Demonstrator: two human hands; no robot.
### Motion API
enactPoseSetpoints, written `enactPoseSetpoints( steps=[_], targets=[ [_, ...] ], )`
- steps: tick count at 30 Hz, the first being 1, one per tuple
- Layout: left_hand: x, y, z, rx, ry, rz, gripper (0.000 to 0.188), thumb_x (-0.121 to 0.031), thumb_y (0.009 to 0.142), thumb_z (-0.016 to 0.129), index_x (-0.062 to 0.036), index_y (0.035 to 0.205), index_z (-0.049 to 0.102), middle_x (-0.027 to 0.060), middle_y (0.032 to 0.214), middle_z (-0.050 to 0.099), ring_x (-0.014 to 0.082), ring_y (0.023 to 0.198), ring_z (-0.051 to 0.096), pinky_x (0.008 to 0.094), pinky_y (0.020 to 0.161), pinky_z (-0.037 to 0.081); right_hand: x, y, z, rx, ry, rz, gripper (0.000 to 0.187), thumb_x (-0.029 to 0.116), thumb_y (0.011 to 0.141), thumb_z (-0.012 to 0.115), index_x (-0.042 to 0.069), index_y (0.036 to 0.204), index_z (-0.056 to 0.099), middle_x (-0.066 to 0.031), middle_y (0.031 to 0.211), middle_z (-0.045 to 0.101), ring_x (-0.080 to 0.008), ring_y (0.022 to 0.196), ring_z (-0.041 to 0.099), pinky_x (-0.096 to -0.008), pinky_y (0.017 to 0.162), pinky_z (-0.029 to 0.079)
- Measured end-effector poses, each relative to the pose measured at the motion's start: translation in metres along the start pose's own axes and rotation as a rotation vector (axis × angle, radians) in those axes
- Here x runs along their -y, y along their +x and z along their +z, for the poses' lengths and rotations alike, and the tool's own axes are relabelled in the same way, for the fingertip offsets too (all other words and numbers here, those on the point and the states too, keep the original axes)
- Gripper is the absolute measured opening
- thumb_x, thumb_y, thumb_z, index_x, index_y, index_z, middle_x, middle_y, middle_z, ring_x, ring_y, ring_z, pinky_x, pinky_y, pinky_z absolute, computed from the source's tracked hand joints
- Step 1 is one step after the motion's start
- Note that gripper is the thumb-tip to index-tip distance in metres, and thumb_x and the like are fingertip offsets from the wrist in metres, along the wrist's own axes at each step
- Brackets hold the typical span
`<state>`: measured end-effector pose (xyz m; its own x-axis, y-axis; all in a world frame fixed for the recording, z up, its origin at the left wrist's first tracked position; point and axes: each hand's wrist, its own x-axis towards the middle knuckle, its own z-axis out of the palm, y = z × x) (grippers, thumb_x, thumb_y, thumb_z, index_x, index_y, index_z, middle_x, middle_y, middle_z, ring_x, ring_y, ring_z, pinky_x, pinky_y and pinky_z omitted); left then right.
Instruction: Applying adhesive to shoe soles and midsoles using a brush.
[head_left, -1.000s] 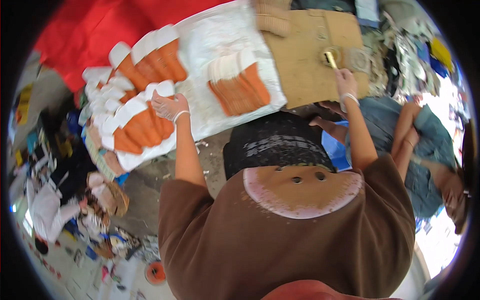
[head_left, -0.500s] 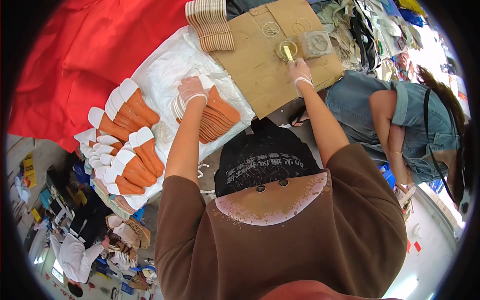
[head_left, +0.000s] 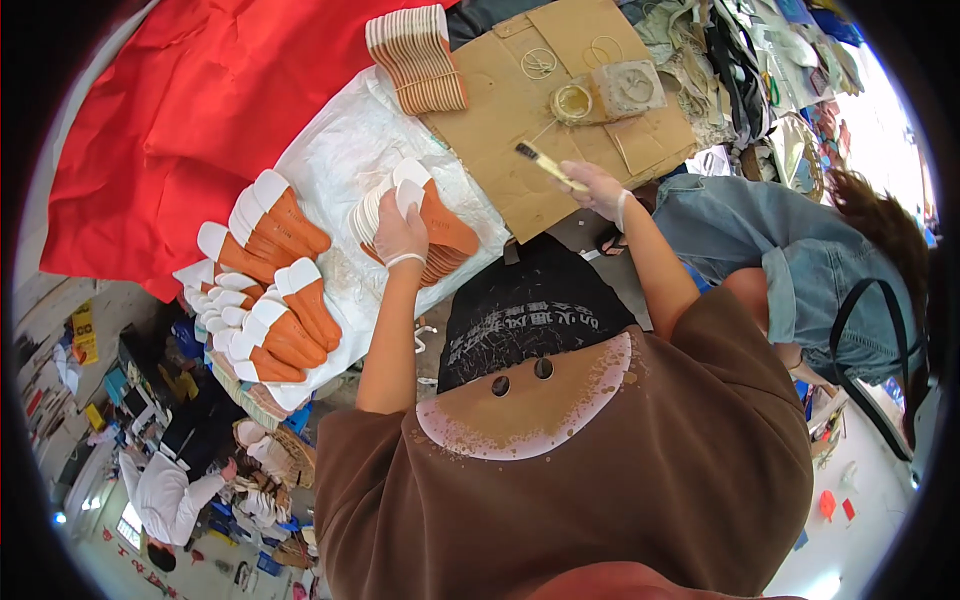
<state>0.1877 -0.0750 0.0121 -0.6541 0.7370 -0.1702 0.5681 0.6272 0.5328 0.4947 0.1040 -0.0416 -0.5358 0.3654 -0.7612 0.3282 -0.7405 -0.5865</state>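
My left hand (head_left: 402,238), in a thin clear glove, grips the white end of a brown shoe insole (head_left: 440,215). That insole lies on a fanned stack of others with white ends (head_left: 370,222). Gloved as well, my right hand (head_left: 597,190) is closed round the pale handle of a brush (head_left: 545,164). The brush's dark bristles point up and left over the cardboard (head_left: 505,120). A thin strand stretches from near the bristles toward a round pot of yellowish glue (head_left: 571,102). The pot stands beside a crusted, blocky container (head_left: 628,88).
More brown insoles with white ends (head_left: 270,310) lie in bunches at the left on white sheeting (head_left: 318,145). A tied insole stack (head_left: 415,60) stands at the back. Red cloth (head_left: 200,110) covers the far left. A person in denim (head_left: 790,240) is close at my right.
My right hand has drawn the brush out of the glue pot and toward me. My left hand has shifted slightly nearer, its thumb now on the top insole's white end.
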Motion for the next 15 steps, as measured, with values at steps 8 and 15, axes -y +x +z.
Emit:
enactPoseSetpoints(
  steps=[8,15],
  targets=[
    [-0.027,0.044,-0.078,0.248,-0.225,0.061,0.033,-0.018,0.084,0.061,-0.0049,0.115,0.059,0.0202,0.101,0.067,0.0338,0.092,0.065,0.0411,0.083,0.049,0.018,-0.015,-0.011,-0.168,0.196,-0.247,0.032,0.042,0.097,0.053,0.011,0.103,0.059,0.0055,0.078,0.056,-0.0035,0.053,0.035,-0.0198,0.046,0.027],
    [-0.087,0.059,-0.127,0.582,-0.517,0.082,0.034,-0.024,0.091,0.056,-0.0015,0.118,0.056,0.0097,0.1,0.062,0.0183,0.091,0.062,0.0324,0.076,0.053,0.066,-0.047,0.061,-0.101,-0.233,-0.504,0.021,0.028,0.091,0.065,0.008,0.098,0.065,0.0034,0.077,0.057,-0.004,0.062,0.043,-0.0201,0.056,0.035]
  ],
)
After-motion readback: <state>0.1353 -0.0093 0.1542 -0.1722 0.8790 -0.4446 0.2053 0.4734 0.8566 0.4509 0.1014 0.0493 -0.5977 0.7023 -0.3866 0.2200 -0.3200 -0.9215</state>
